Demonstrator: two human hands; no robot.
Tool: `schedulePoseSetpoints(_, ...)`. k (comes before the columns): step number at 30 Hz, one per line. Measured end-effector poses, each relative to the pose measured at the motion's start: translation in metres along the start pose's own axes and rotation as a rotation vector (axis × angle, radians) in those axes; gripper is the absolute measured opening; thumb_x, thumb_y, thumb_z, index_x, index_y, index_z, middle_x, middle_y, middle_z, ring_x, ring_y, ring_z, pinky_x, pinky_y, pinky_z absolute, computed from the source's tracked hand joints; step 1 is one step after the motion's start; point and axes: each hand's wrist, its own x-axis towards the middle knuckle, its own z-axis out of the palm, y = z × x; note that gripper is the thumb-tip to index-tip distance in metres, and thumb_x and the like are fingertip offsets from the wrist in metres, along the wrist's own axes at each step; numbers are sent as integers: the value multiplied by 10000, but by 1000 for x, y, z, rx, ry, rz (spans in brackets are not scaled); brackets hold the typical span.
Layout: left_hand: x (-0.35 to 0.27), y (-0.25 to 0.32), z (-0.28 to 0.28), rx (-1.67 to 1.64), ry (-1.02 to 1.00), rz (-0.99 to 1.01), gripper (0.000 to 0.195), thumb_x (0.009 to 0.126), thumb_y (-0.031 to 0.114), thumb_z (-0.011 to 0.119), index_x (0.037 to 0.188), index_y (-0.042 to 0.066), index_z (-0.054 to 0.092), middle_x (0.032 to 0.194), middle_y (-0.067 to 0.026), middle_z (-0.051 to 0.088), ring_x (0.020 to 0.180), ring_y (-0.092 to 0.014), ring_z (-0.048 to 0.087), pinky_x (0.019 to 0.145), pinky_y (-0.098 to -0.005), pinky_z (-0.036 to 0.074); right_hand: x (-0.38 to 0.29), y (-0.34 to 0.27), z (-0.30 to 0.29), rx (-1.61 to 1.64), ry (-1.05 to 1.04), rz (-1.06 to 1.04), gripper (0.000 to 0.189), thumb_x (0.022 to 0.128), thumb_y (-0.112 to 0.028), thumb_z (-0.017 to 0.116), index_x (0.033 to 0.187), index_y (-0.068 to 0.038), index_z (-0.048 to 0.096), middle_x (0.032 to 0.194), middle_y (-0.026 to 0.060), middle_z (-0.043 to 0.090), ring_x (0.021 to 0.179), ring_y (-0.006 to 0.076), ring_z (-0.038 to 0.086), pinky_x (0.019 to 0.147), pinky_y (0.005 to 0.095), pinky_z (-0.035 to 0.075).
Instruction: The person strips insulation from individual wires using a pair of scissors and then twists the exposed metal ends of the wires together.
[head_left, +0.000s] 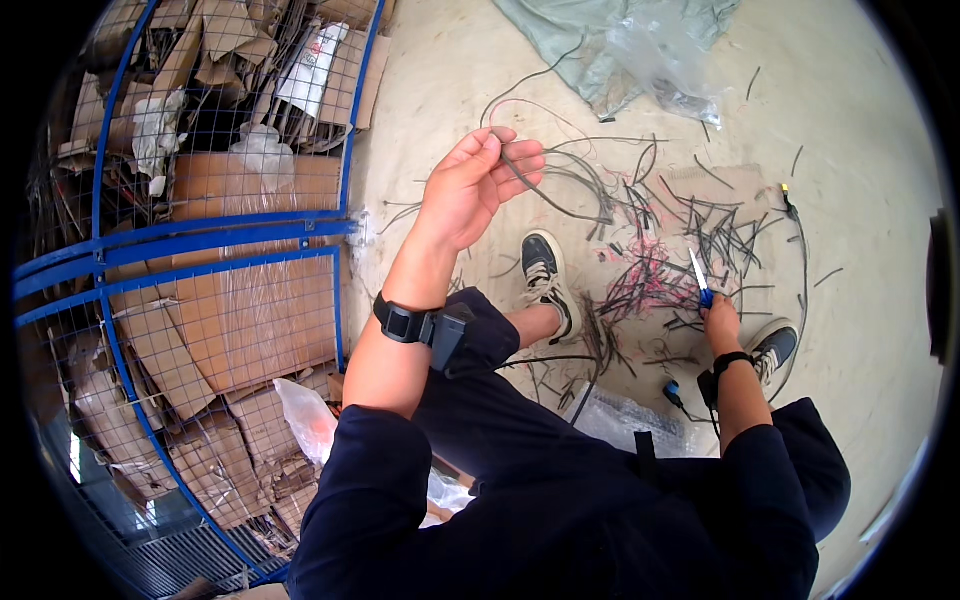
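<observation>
My left hand, palm up, pinches a thin dark cable between thumb and fingers. One stretch of the cable curves down to the right towards the floor; another rises towards a green sheet. In my right hand is a blue-handled cutting tool, its bright pointed blade directed away from me. Whether it is scissors or a knife is hard to tell. Beneath the blade lies a heap of short dark cable pieces mixed with red and pink wire strands.
Blue-framed mesh cages packed with cardboard stand at the left. Ahead lie a green plastic sheet and clear plastic. A long cable with a yellow-tipped connector is at the right. Bubble wrap lies between my legs.
</observation>
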Motion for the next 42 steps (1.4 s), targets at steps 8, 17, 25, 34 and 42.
schedulePoseSetpoints(8,1,2,-2,13,2,12,236,1042,199,442,1170,25,538,1188,-185,632,1109,-322,628,973,-458,518,8,0,-4,56,18,-51,239,751,-220,716,911,-49,669,972,188,684,928,333,672,813,426,554)
schedulePoseSetpoints(17,13,3,-9,-146,-119,127,185,1046,175,424,1143,47,517,1169,-180,619,1121,-324,609,1003,-454,499,10,-5,-127,796,-591,57,104,788,-175,750,806,-116,667,678,-31,605,551,79,544,461,258,446)
schedulePoseSetpoints(25,-1,15,20,-278,-263,152,160,1045,178,426,1101,52,508,1114,-159,622,1061,-297,624,975,-443,513,-111,-76,-306,895,-483,-113,284,896,-298,726,837,-71,568,722,-23,585,454,10,438,370,157,315)
schedulePoseSetpoints(34,-11,7,70,-448,-329,82,158,1047,155,406,1060,34,507,1094,-158,609,1054,-308,619,963,-447,526,-208,-134,-340,908,-167,-562,524,811,-324,745,1202,-45,536,1248,135,624,615,8,430,497,157,328)
schedulePoseSetpoints(42,-12,9,77,-489,-187,89,173,1060,164,362,1080,40,481,1074,-161,612,1034,-302,630,963,-435,528,-195,-151,-324,974,-370,-531,252,812,-105,772,961,-125,569,1023,53,699,593,-3,469,455,157,301)
